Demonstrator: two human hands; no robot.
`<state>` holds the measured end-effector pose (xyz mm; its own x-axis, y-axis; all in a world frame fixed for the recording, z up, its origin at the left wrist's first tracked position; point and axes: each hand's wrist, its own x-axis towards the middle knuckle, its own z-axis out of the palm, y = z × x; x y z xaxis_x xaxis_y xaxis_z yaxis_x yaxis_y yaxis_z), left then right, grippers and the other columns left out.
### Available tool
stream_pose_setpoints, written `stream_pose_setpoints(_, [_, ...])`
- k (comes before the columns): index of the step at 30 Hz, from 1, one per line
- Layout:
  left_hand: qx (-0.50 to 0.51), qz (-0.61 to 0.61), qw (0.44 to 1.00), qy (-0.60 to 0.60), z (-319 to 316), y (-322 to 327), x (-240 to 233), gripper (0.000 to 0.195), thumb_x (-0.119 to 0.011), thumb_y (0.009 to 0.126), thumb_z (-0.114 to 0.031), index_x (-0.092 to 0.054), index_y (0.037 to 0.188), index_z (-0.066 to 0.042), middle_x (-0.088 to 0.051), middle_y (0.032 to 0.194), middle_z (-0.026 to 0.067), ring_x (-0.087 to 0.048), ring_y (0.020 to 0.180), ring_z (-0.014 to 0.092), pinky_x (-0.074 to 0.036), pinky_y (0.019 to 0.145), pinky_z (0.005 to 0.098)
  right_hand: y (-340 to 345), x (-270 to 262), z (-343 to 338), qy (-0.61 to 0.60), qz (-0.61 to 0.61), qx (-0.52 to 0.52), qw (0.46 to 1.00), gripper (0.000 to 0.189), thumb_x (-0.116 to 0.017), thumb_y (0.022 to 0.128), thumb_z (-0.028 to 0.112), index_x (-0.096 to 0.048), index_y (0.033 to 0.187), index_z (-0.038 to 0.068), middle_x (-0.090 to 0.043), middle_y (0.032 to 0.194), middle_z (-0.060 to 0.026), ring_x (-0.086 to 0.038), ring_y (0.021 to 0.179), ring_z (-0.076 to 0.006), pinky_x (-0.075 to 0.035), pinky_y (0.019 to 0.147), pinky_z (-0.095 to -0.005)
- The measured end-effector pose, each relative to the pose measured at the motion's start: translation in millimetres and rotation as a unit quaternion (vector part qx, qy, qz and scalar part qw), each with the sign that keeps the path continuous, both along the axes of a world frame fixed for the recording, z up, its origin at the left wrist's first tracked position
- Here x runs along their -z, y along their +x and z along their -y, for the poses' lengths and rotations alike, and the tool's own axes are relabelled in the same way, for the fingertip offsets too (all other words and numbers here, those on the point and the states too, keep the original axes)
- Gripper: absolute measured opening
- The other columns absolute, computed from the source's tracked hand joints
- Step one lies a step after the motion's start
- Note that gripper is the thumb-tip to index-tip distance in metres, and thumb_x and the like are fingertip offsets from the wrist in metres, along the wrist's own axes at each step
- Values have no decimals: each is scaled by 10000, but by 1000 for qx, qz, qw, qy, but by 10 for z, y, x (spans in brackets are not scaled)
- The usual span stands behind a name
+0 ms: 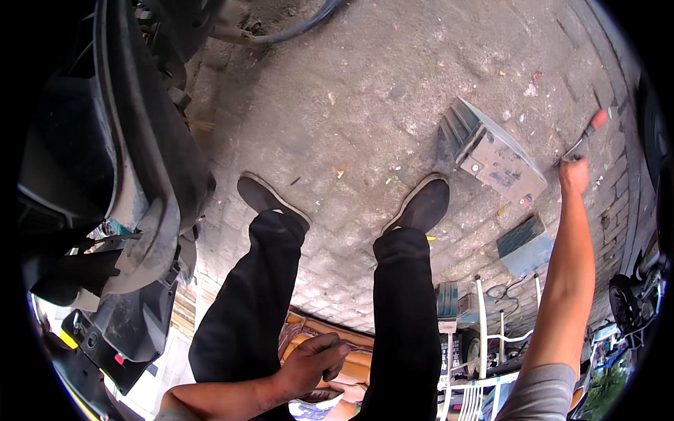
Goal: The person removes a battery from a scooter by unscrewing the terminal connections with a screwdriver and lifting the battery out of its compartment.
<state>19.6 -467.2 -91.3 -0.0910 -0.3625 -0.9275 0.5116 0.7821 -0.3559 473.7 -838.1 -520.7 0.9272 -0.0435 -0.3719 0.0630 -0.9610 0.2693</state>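
On the right, my right hand [574,174] is closed at the shaft end of a red-handled screwdriver [596,122], whose handle points away from me. Left of this hand, a dusty grey battery [503,166] with two terminals rests on the paving. A smaller grey-blue block, perhaps another battery [526,255], lies nearer to me, beside my right forearm. My left hand [316,360] hovers between my thighs, its fingers curled and dirty, with nothing visible in it. Part of its palm is hidden.
Dusty black plastic bodywork of a vehicle [152,131] fills the left side. A dark hose [300,29] curves at the top. White metal chair-like frames [482,326] stand at the lower right, with a motorcycle [626,302] beyond. My shoes [429,202] are on uneven paving.
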Motion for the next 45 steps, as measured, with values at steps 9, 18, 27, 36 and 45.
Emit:
stream_pose_setpoints(9, [45,61,997,14,21,74,-67,275,-560,1084,-201,-503,848,-70,-481,699,-2,-432,629,83,-369,584,265,-102,-602,-333,349,-32,350,868,217,-579,883,281,-627,841,74,-527,696,-37,-520,622,-190,-441,571,-359])
stream_pose_setpoints(18, [122,248,907,318,-67,267,-330,180,-657,1044,-232,-646,1077,-55,-565,878,-19,-496,806,77,-467,766,271,-2572,-3671,-2038,616,-344,108,700,66,-536,780,106,-538,778,40,-464,713,-2,-462,666,-112,-377,587,-293])
stream_pose_setpoints(27, [-54,189,853,483,-687,-339,-955,150,-558,1097,-199,-613,1029,-77,-570,852,-31,-494,747,63,-420,666,240,-3309,-5108,-3641,455,-470,-342,675,365,-764,709,115,-654,1047,35,-618,972,-161,-614,911,-364,-545,811,-443])
stream_pose_setpoints(36, [301,247,624,677,-1924,-1265,-1308,343,-766,731,-226,-679,1040,-106,-611,993,75,-552,910,326,-508,772,414,-3790,-6233,-5554,407,-628,-345,567,465,-889,714,132,-657,1115,91,-535,1246,-144,-649,1046,-351,-586,838,-412])
stream_pose_setpoints(45, [116,151,712,675,-3535,-1655,-712,341,-620,943,-44,-629,1282,-16,-638,1267,165,-668,1141,294,-554,992,392,-4678,-6197,-6772,482,-389,-456,639,448,-863,709,125,-629,1084,53,-599,1198,-177,-655,1027,-363,-576,842,-430])
